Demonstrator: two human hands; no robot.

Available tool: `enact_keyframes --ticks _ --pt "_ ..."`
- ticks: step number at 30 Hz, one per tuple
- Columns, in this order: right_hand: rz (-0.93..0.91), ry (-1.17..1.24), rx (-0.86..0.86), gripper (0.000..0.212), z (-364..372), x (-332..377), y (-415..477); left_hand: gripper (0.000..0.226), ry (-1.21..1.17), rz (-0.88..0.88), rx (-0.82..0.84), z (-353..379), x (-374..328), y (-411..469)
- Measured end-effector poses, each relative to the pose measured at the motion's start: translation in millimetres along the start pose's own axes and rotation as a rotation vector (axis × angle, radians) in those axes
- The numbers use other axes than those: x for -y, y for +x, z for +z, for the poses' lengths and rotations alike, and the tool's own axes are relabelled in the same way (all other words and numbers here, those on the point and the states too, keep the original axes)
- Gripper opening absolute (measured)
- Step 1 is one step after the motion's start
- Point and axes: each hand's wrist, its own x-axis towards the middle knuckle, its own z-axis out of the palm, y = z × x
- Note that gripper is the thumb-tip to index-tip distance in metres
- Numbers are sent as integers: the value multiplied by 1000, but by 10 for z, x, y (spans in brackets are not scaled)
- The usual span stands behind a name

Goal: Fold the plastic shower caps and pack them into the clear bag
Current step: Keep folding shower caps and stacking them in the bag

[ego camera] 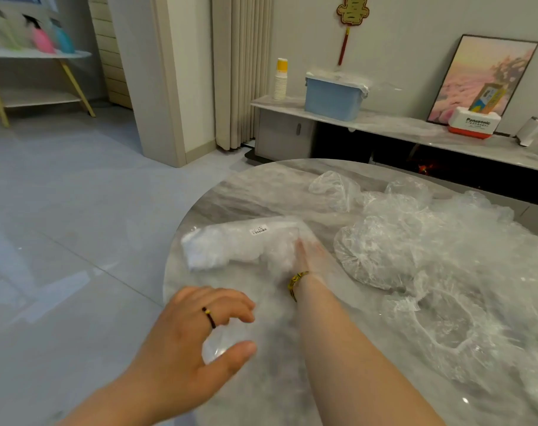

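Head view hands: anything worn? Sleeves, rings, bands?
No sleeves in view; both forearms are bare. The left hand wears a thin black cord ring with a small yellow bead. The right hand has a braided yellow and dark wristband. No gloves.

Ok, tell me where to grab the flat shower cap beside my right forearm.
Pinch the shower cap by its ruffled elastic rim, at the left edge, coming down from the forearm side. It lies flat, opening upward, so that gathered band is the raised, firm part; the film inside looks slack. Free the right hand from the clear bag first.
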Motion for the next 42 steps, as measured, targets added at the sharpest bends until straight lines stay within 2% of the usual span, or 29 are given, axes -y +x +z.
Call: enact_keyframes --ticks 2,4,6,8,11,14,16,19,22,24,28,30,32,34,37,42 --pt "27 -61 -5 39 -22 -6 110 38 -76 -126 -98 -62 34 277" --pt "19 -110 -1 37 -30 45 132 32 -182 -325 -164 -105 84 565" --pt "5 -137 8 38 -12 -15 265 19 -187 -500 -121 -106 144 784" --pt "4 -231 5 39 -16 -58 338 20 -8 -562 -30 -61 294 978" --pt "42 -319 51 43 14 -102 432 15 89 -611 134 104 621 1263" --pt "25 -400 106 40 0 -86 491 30 152 -671 296 301 954 1444" --pt "13 -463 137 40 -45 -87 507 37 217 -673 335 359 1081 1513" --pt "66 -548 162 41 -144 -118 462 44 322 -583 384 423 1162 1586" --pt "125 -538 186 40 -284 -204 276 46 303 -545 396 486 1123 1701" --pt "140 -583 286 30 -376 -255 165 50 237 -616 439 535 1118 1751" --pt "161 -471 290 5 -484 -244 -80 57 54 -820 578 678 1148 1613" --pt "147 -400 279 5 -455 -277 -101 58 128 -851 506 664 1138 1537" --pt "162 -357 267 14 -422 -295 -111 59 337 -885 354 530 1118 1476" --pt "183 -320 254 24 -402 -287 -126 63 396 -995 297 361 1183 1396" --pt "181 -264 286 35 -387 -256 -150 62 188 -1149 334 216 1285 1249" --pt "110 -107 335 21 -233 -177 -160 47 26 -1086 340 290 1215 1161"
